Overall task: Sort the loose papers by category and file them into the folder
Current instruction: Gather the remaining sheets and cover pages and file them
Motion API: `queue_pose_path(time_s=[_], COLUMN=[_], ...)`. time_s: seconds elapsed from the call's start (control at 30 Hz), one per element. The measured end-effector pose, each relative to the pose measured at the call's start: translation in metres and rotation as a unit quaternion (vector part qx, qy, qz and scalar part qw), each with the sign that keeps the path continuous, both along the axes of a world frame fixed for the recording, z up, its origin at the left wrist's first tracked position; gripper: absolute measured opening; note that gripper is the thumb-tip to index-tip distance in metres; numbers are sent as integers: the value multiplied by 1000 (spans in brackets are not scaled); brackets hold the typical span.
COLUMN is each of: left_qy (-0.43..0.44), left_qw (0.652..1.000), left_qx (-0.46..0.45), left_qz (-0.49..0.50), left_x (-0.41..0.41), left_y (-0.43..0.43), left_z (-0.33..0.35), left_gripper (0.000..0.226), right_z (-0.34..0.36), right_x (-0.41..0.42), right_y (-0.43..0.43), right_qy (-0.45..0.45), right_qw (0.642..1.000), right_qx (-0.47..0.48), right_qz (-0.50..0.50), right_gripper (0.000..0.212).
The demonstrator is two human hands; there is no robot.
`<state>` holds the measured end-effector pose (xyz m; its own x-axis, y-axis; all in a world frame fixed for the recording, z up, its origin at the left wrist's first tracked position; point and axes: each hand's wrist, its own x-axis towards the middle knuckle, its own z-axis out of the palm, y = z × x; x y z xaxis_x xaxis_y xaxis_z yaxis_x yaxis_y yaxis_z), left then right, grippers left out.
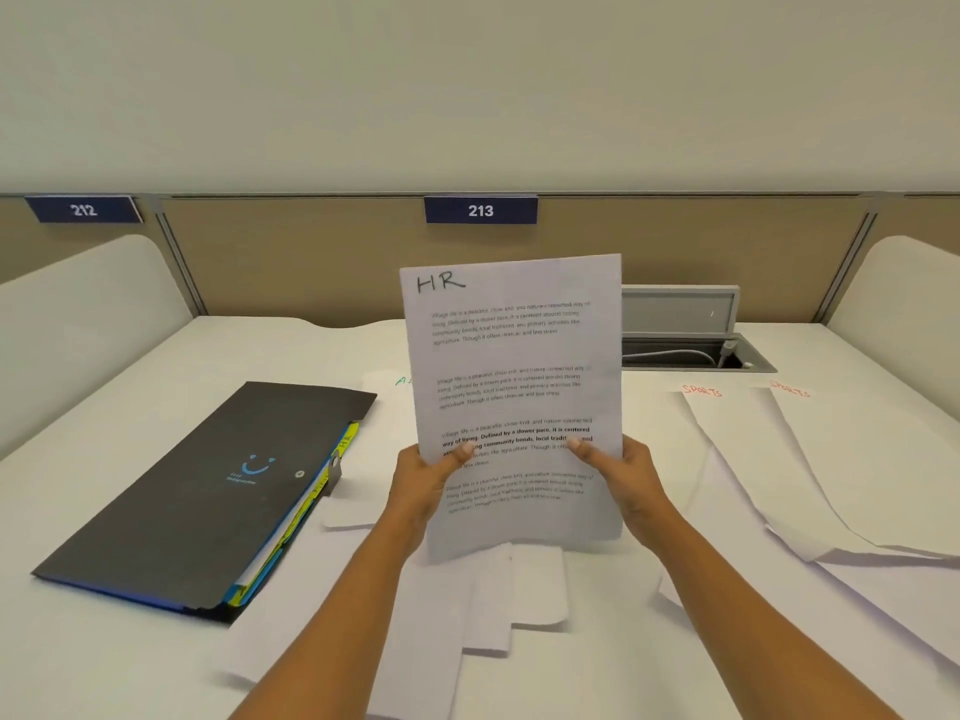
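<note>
My left hand (428, 478) and right hand (618, 472) pinch the HR sheet (511, 366) low at its side edges; light and floppy, it stays upright only gripped there.

Left of the white HR-marked paper (514, 387) lies a black folder (208, 491) with blue-yellow dividers; right, white sheets (810, 459) lettered red.

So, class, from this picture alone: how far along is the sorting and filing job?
Done: two SPORTS sheets lie grouped on the right, so sorting seems to have begun. In hand: the left hand and right hand hold up an HR sheet. Left: loose papers lie beneath the hands, and the folder lies shut on the left, so filing looks mostly ahead.
</note>
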<state>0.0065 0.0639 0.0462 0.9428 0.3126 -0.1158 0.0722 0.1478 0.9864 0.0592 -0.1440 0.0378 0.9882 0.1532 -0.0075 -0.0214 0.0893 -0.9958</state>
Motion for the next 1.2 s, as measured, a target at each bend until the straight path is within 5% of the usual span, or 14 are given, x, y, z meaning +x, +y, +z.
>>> queue_pose_path(time_s=[0.2,0.43,0.57,0.67,0.8,0.97,1.1,1.2], left_qy=[4,-2,28,100,186,256,261,260], left_qw=[999,972,924,867,829,733,707,719], left_qx=[40,105,250,423,515,629,657,645], left_qz=[15,209,287,243,114,45,24,24], left_x=[2,-3,-8,-8,-1,7,9,8], left_y=[31,105,143,159,169,177,177,179], left_z=[11,12,0,-14,-37,-58,-61,-62], left_gripper=[9,17,20,19,43,53,48,46], right_z=[6,-1,-8,-13,-16,-18,-17,-17], right_x=[7,9,10,11,10,10,12,13], right_y=[22,58,76,85,92,99,104,106], right_qy=[-24,36,67,91,104,109,117,124], right_qw=[999,999,996,994,993,993,992,991], right_qx=[-44,23,47,57,59,47,52,57], right_qz=[15,34,30,17,13,13,0,-5], right_gripper=[21,15,15,15,17,16,18,23])
